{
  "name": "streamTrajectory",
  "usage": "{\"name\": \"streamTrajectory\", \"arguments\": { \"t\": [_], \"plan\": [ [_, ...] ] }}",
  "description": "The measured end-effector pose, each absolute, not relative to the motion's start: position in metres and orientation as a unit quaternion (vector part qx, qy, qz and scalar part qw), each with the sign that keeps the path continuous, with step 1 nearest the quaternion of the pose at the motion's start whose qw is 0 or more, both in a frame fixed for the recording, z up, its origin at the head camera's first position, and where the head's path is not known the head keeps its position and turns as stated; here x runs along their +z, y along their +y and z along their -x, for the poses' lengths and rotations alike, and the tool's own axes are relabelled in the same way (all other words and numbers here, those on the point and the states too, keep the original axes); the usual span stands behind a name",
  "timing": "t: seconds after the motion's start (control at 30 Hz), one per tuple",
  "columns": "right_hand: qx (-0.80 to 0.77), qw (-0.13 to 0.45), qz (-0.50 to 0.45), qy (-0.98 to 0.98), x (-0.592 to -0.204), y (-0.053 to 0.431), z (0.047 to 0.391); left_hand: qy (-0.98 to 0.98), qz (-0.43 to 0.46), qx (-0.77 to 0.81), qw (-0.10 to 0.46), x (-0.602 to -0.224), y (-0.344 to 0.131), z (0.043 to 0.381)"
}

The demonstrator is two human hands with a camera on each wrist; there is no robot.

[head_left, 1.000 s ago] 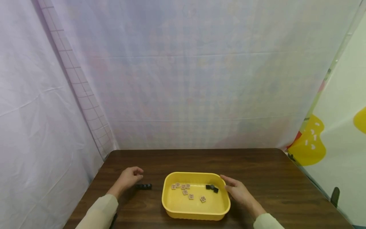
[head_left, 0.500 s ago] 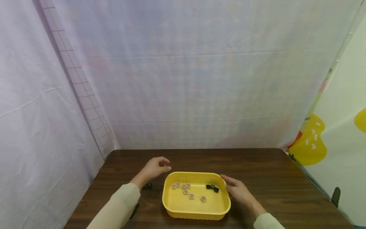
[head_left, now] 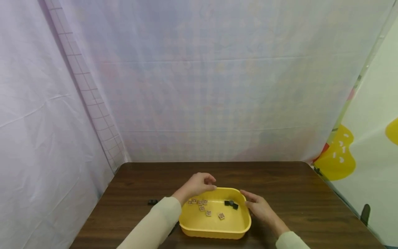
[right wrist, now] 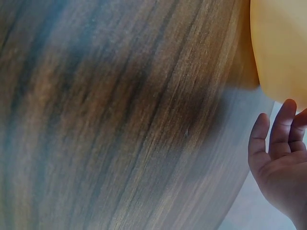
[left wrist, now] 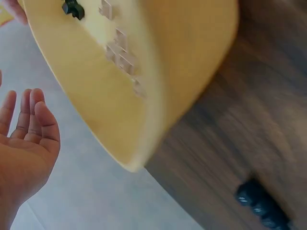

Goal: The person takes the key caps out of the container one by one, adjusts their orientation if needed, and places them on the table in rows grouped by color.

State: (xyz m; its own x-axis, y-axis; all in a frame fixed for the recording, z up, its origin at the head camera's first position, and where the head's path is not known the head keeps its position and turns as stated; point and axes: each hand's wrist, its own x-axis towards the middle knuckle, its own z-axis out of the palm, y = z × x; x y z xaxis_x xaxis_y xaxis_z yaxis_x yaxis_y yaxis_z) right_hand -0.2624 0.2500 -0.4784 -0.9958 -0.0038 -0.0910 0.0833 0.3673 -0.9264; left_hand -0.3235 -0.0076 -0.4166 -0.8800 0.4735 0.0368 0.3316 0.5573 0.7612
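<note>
A yellow plastic tub [head_left: 214, 226] stands on the table, with several small beige cubes [head_left: 202, 208] loose inside its left and middle. Toward its right end lie a few small black cubes [head_left: 231, 203]. My left hand [head_left: 197, 185] is above the tub's far rim, fingers loosely bent, thumb apart from them; nothing shows between them. My right hand [head_left: 261, 209] rests along the tub's right side, its fairly straight fingers [right wrist: 283, 124] right at the wall. On the table to the left is a row of black cubes [left wrist: 261, 208], partly covered by my sleeve in the head view.
The dark wood-grain table [head_left: 295, 186] backs onto a pale checked curtain [head_left: 217, 103]. A white curtain [head_left: 37, 121] hangs at the left, and a white sheet with yellow shapes [head_left: 335, 155] at the right.
My left hand has moved right, from beside the row of black cubes to above the tub's far rim. My right hand has stayed at the tub's side.
</note>
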Motion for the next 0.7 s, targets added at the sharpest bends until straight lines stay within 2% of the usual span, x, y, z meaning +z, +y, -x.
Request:
{"name": "streamTrajectory", "arguments": {
  "t": [0.37, 0.7],
  "plan": [
    [-0.565, 0.048, -0.037, 0.823, -0.479, 0.249, 0.261, 0.887, -0.278, 0.352, 0.109, -0.429, 0.022, 0.315],
    [-0.571, 0.049, -0.025, 0.819, -0.479, 0.251, 0.262, 0.903, -0.262, 0.313, 0.135, -0.448, 0.035, 0.307]
  ]
}}
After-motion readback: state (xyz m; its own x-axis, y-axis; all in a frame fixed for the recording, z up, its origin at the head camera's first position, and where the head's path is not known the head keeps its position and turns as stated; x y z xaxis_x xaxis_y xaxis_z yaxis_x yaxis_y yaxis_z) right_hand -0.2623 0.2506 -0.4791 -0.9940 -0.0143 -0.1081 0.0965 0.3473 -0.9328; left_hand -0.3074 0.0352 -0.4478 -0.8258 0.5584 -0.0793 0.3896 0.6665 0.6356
